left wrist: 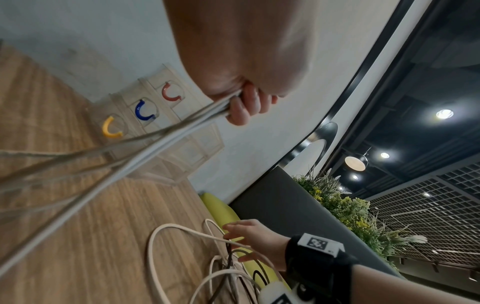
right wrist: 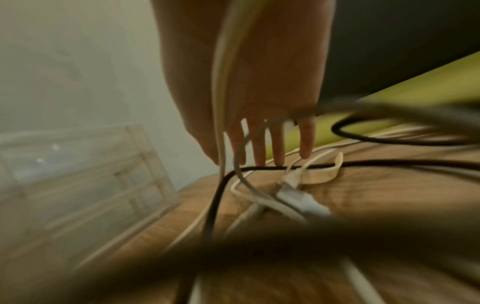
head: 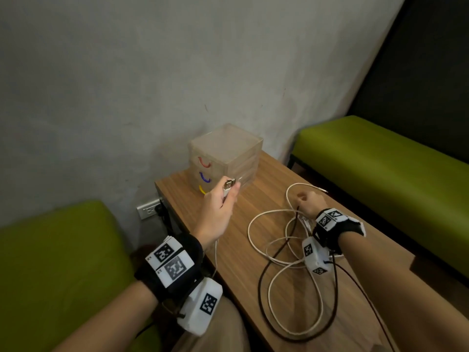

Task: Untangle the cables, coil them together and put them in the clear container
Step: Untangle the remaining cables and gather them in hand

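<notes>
- Two cables lie tangled on my worktop point(head: 291, 174): a white cable point(head: 256, 219) and a dark cable point(head: 264, 273), looped over each other near the right edge.
- My left hand point(head: 218, 209) is raised over the left edge, its fingers pinching the white cable just below its USB plug point(head: 229, 184); the plug's long axis points up toward the far corner.
- The clear container point(head: 225, 156) stands in that far corner by the wall.
- My right hand point(head: 308, 203) is low over the tangle; the right wrist view shows its fingers point(right wrist: 259, 144) straight, spread, with cables running between them.
- Only the left wrist view shows cable trailing tautly from my left hand's grip.
</notes>
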The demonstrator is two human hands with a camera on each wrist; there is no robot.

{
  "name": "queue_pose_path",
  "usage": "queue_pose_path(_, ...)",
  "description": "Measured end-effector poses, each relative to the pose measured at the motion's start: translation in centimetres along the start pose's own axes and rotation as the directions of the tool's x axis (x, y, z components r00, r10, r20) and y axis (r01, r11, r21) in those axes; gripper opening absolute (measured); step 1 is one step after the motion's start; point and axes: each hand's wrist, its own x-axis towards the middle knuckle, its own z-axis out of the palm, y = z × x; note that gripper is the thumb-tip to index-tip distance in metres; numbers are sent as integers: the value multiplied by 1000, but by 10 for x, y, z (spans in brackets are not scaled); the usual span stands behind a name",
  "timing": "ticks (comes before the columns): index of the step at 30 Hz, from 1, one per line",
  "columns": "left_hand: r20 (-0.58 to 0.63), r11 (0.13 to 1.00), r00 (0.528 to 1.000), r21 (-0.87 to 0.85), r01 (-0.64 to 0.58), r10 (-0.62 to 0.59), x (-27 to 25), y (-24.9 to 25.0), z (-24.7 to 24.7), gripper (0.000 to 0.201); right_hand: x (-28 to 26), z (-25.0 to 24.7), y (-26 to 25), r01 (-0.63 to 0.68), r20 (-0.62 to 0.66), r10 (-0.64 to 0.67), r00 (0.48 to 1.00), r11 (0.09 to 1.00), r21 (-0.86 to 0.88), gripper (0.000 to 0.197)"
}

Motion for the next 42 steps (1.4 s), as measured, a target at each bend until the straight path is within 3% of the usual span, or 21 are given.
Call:
queue_pose_path(3, -11, 1000, 1000, 2, -6, 6, 2, -4, 1, 22, 4, 21, -2, 6, 40, 0, 999, 988, -157, 42)
queue_pose_path(5, -15, 1000, 1000, 2, 1, -1, 3, -7, 1, 22, 1, 34, -7, -27, 0, 28, 1000, 970, -242, 44)
queue_pose_path(8, -29, 1000, 999, 0, 15, -15, 5, -10, 3, 21, -4, 41, -18, -71, -80, 60, 995, 987, -145, 23)
queue_pose_path(10, -34, 1000, 999, -7, 27, -27, 6, -11, 5, 20, -10, 35, -25, -35, -195, 21, 981, 997, -72, 22)
queue_pose_path(11, -34, 999, 999, -12, 40, -40, 6, -12, 4, 22, -13, 29, -30, 16, -306, -30, 952, 999, -50, 22)
queue_pose_path(13, -36, 997, 996, -4, 80, -81, 6, -11, 4, 18, -28, 18, -41, 190, -534, -172, 828, 982, -22, 20)
queue_pose_path(15, -39, 992, 992, 0, 124, -124, 6, -8, 3, 17, -50, 11, -52, 449, -622, -341, 705, 893, 20, 17)
queue_pose_path(18, -51, 974, 974, -48, 220, -223, 7, -3, 4, 25, -86, 17, -63, 736, -506, -613, 607, 674, 67, 22)
queue_pose_path(20, -84, 965, 963, -79, 248, -255, 7, 1, 5, 42, -102, 29, -61, 817, -340, -760, 554, 575, 44, 23)
queue_pose_path(21, -118, 970, 964, -79, 231, -239, 8, 3, 5, 37, -106, 36, -59, 829, -246, -799, 549, 559, 34, 22)
queue_pose_path(24, -234, 976, 947, -70, 208, -219, 10, 12, -3, 20, -111, 47, -51, 812, -44, -811, 584, 584, 14, 16)
queue_pose_path(27, -288, 990, 947, -24, 142, -143, 9, 20, -11, 24, -117, 46, -55, 776, 67, -776, 628, 630, 18, 15)
queue_pose_path(30, -317, 996, 945, 10, 89, -81, 7, 31, -16, 34, -125, 39, -73, 812, 131, -803, 582, 581, -49, 14)
queue_pose_path(34, -393, 991, 915, -126, 49, -95, 15, 43, -30, 19, -135, 45, -82, 842, 215, -815, 538, 530, -101, 19)
queue_pose_path(40, -389, 988, 919, -156, 7, -68, 18, 40, -43, 28, -136, 54, -81, 832, 245, -798, 551, 546, -95, 18)
queue_pose_path(42, -365, 981, 928, -196, 10, -82, 16, 37, -45, 32, -136, 50, -86, 830, 266, -786, 558, 529, -176, 23)
